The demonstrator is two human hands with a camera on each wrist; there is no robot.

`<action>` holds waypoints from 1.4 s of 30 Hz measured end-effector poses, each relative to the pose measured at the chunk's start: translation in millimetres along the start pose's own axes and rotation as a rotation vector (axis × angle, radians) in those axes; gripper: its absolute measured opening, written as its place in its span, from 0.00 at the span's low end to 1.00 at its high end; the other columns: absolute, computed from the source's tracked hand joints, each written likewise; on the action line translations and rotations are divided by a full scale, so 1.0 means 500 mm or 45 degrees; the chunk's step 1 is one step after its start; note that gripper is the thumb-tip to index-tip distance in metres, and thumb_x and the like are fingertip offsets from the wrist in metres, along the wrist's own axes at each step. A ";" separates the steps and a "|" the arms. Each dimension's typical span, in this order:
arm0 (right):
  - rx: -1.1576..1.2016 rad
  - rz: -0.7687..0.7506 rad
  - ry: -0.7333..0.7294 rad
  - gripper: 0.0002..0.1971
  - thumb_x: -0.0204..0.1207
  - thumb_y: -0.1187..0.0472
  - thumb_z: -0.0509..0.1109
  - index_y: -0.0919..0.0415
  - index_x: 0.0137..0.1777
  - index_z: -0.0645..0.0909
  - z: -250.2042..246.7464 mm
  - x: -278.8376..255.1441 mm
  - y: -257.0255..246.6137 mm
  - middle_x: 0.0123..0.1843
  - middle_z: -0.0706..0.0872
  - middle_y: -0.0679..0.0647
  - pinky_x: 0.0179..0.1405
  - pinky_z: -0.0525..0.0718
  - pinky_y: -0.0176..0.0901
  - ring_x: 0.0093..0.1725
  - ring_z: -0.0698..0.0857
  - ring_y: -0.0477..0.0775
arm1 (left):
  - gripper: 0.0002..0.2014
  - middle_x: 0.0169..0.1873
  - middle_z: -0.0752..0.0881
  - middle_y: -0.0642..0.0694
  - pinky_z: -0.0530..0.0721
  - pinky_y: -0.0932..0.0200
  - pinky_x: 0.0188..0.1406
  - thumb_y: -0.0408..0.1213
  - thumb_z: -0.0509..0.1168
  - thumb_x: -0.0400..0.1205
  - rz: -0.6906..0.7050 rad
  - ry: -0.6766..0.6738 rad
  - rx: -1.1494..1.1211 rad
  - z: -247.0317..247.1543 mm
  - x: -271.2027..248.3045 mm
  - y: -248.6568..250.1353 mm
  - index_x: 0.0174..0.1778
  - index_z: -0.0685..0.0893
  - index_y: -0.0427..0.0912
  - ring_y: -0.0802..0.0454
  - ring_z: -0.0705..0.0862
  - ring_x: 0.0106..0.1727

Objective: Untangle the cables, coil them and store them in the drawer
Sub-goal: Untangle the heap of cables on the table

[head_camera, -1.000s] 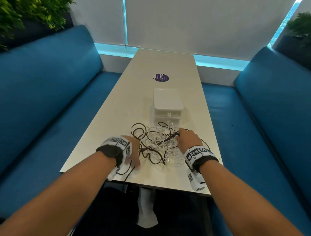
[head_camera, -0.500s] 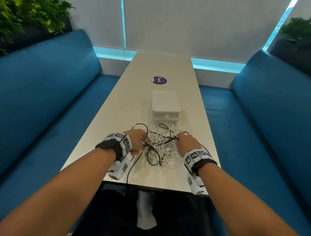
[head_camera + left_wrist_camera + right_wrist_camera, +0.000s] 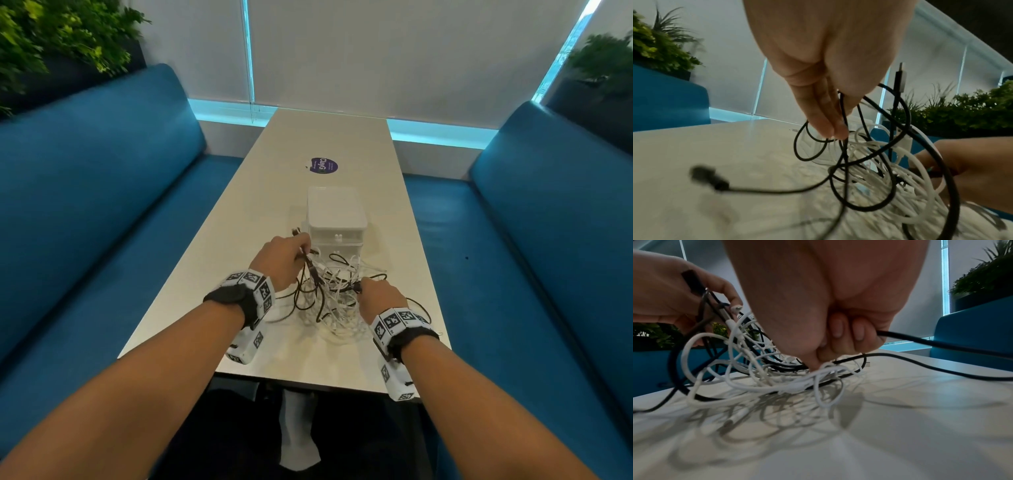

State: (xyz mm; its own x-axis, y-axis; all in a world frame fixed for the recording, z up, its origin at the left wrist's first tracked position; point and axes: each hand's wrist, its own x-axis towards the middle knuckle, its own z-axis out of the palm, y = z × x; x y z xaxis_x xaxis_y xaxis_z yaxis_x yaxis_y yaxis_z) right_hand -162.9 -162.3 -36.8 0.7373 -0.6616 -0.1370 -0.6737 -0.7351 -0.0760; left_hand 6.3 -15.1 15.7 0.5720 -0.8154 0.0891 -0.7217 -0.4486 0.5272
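A tangle of black and white cables (image 3: 329,294) lies on the white table (image 3: 239,274) just in front of a small white drawer unit (image 3: 337,219). My left hand (image 3: 286,257) is raised above the tangle's left side and pinches black cable strands (image 3: 842,113), lifting them. One black plug (image 3: 709,177) dangles loose below. My right hand (image 3: 378,296) stays low at the tangle's right edge, its fingers (image 3: 846,335) curled round a black cable (image 3: 931,344) and pressing into white loops (image 3: 777,386). The drawer unit appears closed.
Blue benches (image 3: 85,212) flank the table on both sides. A purple round sticker (image 3: 323,166) sits beyond the drawer unit. Planters with green foliage (image 3: 58,37) stand behind both bench backs. The table's near edge (image 3: 308,380) is close to my wrists.
My left hand has moved forward and up from the table's near left, lifting black cable strands toward the drawer unit. My right hand has stayed at the tangle's right side.
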 end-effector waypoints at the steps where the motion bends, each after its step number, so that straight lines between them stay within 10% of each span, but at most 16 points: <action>1: -0.010 -0.002 -0.001 0.08 0.85 0.59 0.59 0.58 0.59 0.77 -0.001 -0.001 0.002 0.54 0.85 0.58 0.42 0.81 0.49 0.51 0.86 0.62 | 0.13 0.42 0.87 0.46 0.89 0.43 0.39 0.29 0.61 0.82 0.008 0.023 -0.055 0.003 0.002 -0.001 0.44 0.74 0.55 0.45 0.89 0.32; 5: -0.015 0.003 0.003 0.08 0.85 0.58 0.60 0.58 0.59 0.76 -0.001 -0.006 0.011 0.55 0.85 0.59 0.43 0.79 0.49 0.52 0.86 0.63 | 0.13 0.45 0.89 0.55 0.88 0.46 0.34 0.31 0.68 0.77 -0.012 0.159 -0.384 0.012 -0.008 -0.007 0.45 0.75 0.56 0.47 0.87 0.30; 10: -0.020 0.018 -0.018 0.09 0.85 0.59 0.59 0.59 0.61 0.76 -0.005 -0.008 0.008 0.57 0.84 0.59 0.42 0.77 0.48 0.55 0.85 0.63 | 0.05 0.42 0.90 0.43 0.89 0.53 0.42 0.30 0.63 0.80 -0.318 0.219 -0.802 0.032 -0.015 -0.039 0.42 0.76 0.45 0.48 0.91 0.43; 14: -0.037 0.011 -0.031 0.09 0.84 0.61 0.58 0.59 0.61 0.76 -0.007 -0.009 0.004 0.58 0.84 0.59 0.42 0.77 0.47 0.55 0.85 0.63 | 0.11 0.43 0.84 0.40 0.80 0.53 0.40 0.38 0.53 0.88 -0.458 -0.100 -0.130 0.051 -0.038 -0.080 0.46 0.77 0.38 0.34 0.85 0.49; 17: -0.039 0.000 -0.031 0.09 0.85 0.60 0.58 0.58 0.61 0.76 -0.007 -0.010 0.004 0.58 0.84 0.59 0.42 0.77 0.48 0.55 0.85 0.63 | 0.14 0.60 0.77 0.35 0.83 0.47 0.57 0.43 0.54 0.87 -0.523 -0.280 0.251 0.058 -0.052 -0.079 0.60 0.80 0.40 0.32 0.82 0.57; 20: -0.008 -0.006 -0.006 0.10 0.85 0.59 0.59 0.57 0.61 0.76 -0.007 -0.008 0.004 0.57 0.84 0.59 0.43 0.79 0.48 0.54 0.85 0.63 | 0.11 0.63 0.70 0.36 0.78 0.41 0.64 0.38 0.60 0.81 -0.587 -0.106 0.249 0.040 -0.040 -0.069 0.58 0.80 0.43 0.34 0.74 0.61; 25: 0.105 -0.024 0.058 0.09 0.84 0.58 0.58 0.56 0.59 0.76 -0.006 -0.004 0.001 0.53 0.85 0.60 0.46 0.86 0.53 0.49 0.86 0.65 | 0.09 0.52 0.71 0.47 0.76 0.50 0.55 0.27 0.62 0.77 -0.305 0.428 -0.084 -0.006 -0.004 0.023 0.49 0.73 0.42 0.45 0.73 0.53; 30: 0.272 -0.067 0.137 0.08 0.84 0.54 0.60 0.56 0.56 0.76 -0.018 -0.003 -0.005 0.52 0.85 0.60 0.42 0.81 0.50 0.50 0.85 0.67 | 0.10 0.42 0.82 0.45 0.81 0.51 0.35 0.24 0.55 0.82 0.082 0.143 -0.439 0.077 -0.009 0.149 0.49 0.74 0.44 0.46 0.81 0.37; 33: 0.416 -0.064 0.132 0.09 0.85 0.55 0.59 0.59 0.56 0.76 -0.033 -0.006 0.002 0.50 0.86 0.62 0.40 0.77 0.49 0.49 0.84 0.67 | 0.15 0.48 0.85 0.40 0.84 0.43 0.45 0.21 0.54 0.79 0.011 0.041 -0.508 0.144 -0.016 0.139 0.56 0.74 0.43 0.40 0.84 0.46; 37: 0.517 -0.103 0.053 0.09 0.85 0.53 0.59 0.56 0.54 0.77 -0.047 -0.011 0.037 0.44 0.86 0.60 0.42 0.84 0.53 0.43 0.84 0.65 | 0.17 0.62 0.85 0.51 0.71 0.40 0.67 0.42 0.60 0.85 0.069 -0.072 0.061 0.194 -0.022 0.080 0.70 0.78 0.58 0.45 0.77 0.65; 42: 0.384 -0.033 0.025 0.10 0.85 0.49 0.60 0.52 0.56 0.79 -0.066 -0.003 0.098 0.47 0.86 0.59 0.46 0.85 0.51 0.45 0.84 0.63 | 0.14 0.64 0.82 0.56 0.67 0.41 0.65 0.51 0.56 0.89 0.094 -0.050 0.426 0.187 -0.013 0.033 0.66 0.82 0.60 0.44 0.71 0.64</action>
State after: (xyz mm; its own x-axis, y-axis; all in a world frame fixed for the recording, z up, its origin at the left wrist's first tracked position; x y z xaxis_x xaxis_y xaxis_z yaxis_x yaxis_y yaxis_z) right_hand -195.3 -202.2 -7.6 0.7533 -0.6481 -0.1120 -0.6371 -0.6765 -0.3694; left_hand -45.8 -51.5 -55.0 0.5025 -0.8608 0.0811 -0.8523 -0.4774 0.2136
